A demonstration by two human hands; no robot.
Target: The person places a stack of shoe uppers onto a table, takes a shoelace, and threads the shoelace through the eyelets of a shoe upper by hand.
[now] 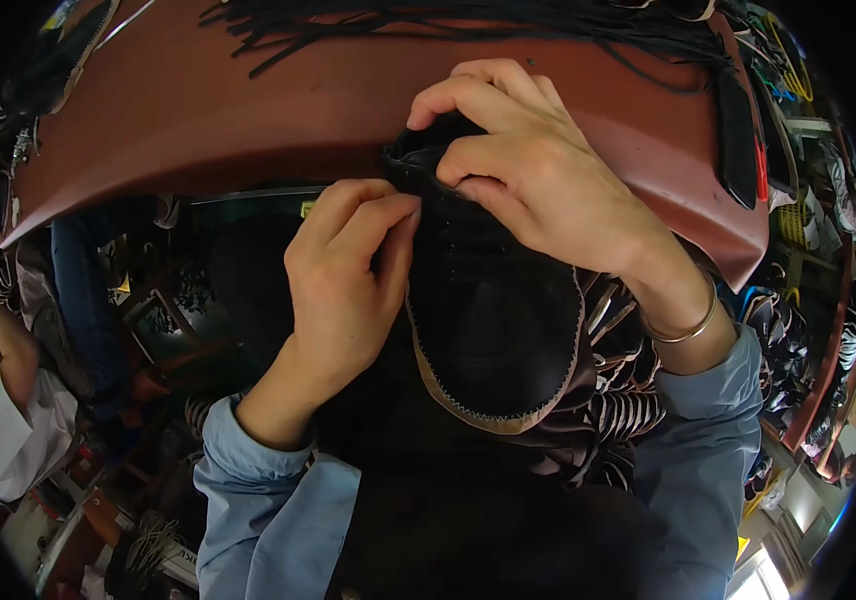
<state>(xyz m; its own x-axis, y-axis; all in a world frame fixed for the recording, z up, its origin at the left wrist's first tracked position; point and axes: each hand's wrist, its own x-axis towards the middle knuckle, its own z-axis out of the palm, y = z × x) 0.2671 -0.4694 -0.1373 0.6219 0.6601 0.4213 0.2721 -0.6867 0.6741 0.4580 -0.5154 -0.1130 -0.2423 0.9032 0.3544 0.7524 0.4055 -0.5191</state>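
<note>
A black shoe upper (498,330) hangs toe-down in front of me, its rounded end edged with a tan strip and zigzag stitching. Rows of small holes or stitches run across its upper part. My right hand (538,160) grips the top of the upper, fingers curled over the dark opening and thumb pressed against the near side. Close by on the left, my left hand (348,270) is closed in a pinch at the upper's edge. Whatever lies between those fingertips is too dark and small to make out.
A brown-covered table (298,110) stands in front of me. Black laces (468,22) lie along its far side, and a black-handled object (735,140) lies at its right end. Striped shoe pieces (628,415) are piled beside my lap. Another person's sleeve (13,430) shows at left.
</note>
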